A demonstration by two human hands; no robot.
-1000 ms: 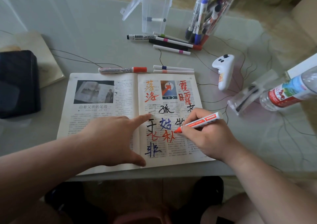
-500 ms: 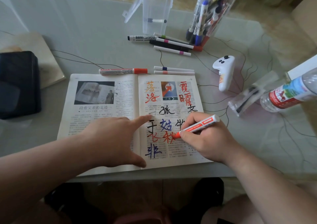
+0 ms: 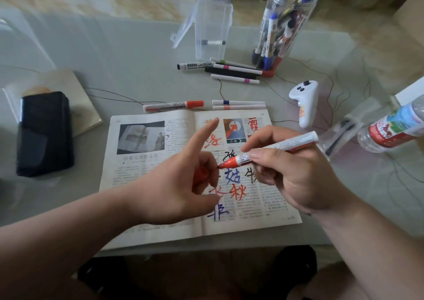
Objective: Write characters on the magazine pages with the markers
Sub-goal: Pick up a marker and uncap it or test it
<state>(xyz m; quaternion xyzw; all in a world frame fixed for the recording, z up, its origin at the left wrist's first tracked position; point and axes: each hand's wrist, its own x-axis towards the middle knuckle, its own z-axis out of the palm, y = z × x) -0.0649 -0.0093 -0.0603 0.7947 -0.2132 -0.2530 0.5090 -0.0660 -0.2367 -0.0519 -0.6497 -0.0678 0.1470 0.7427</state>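
Observation:
The open magazine (image 3: 142,173) lies on the table, and its right page carries red, blue and black handwritten characters. My right hand (image 3: 296,178) grips a red marker (image 3: 275,147) above that page, tip pointing left. My left hand (image 3: 176,185) is raised over the centre fold, index finger stretched out. Its other fingers curl round the marker's red cap (image 3: 200,173). The marker tip sits right at the cap's mouth. Both hands hide part of the written characters.
Behind the magazine lie a capped red marker (image 3: 174,105) and two white pens (image 3: 238,104). Further back are loose markers (image 3: 229,70), a clear box (image 3: 212,28) and a jar of markers (image 3: 284,24). A white controller (image 3: 304,107) and water bottle (image 3: 394,127) lie right, a black case (image 3: 43,134) left.
My right hand lifted the marker off the page and swung its tip left. My left hand rose from the magazine and now meets the tip with the red cap.

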